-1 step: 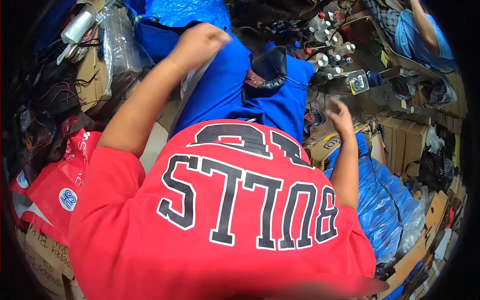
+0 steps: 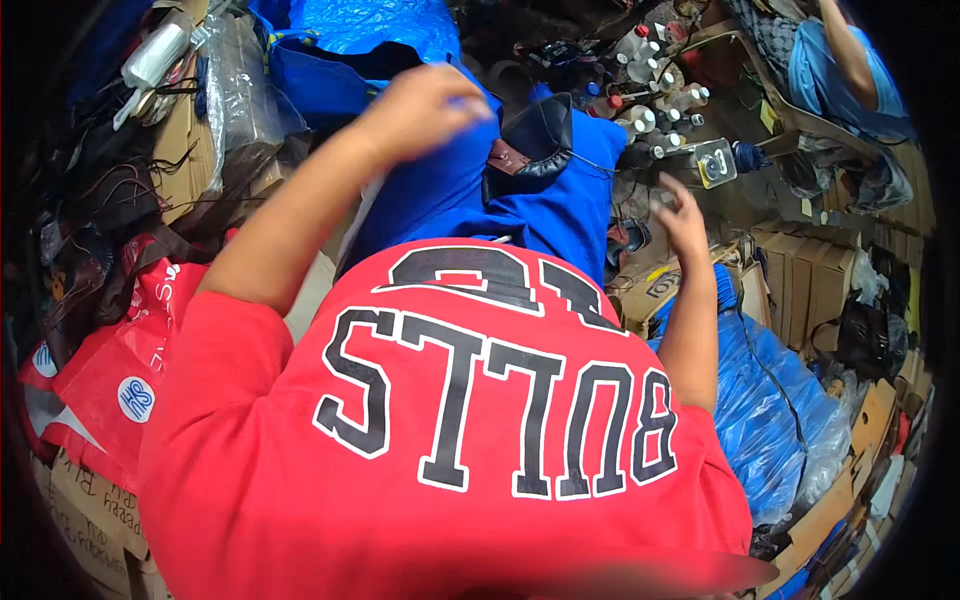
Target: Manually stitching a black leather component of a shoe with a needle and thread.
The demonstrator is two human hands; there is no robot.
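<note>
Two hands are up in front of us, and the blue cloth (image 2: 450, 195) lies between them and beyond our red shirt (image 2: 450, 430). Nearest to us, our chest fills the lower picture, with both forearms rising from it. Our left hand (image 2: 420, 110) sits farther forward, curled over the upper left edge of the cloth, the fingers bent down onto the fabric; we cannot tell whether they pinch it or only press. Our right hand (image 2: 683, 215) hangs apart from the cloth, just off its right edge, with the fingers loosely spread and nothing in them. So the left hand is the one on the cloth, the right merely near it.

Its long axis runs away from us, from our chest toward the dark collar (image 2: 535, 140) at the far end. Past the collar, a cluster of small white bottles (image 2: 650, 100) stands among clutter. Blue plastic sheeting (image 2: 770, 400) lies low on the right beside cardboard boxes (image 2: 810, 275), and a red bag (image 2: 110, 370) rests on the left. Another person in a light blue top (image 2: 830, 70) sits at the far upper right.
</note>
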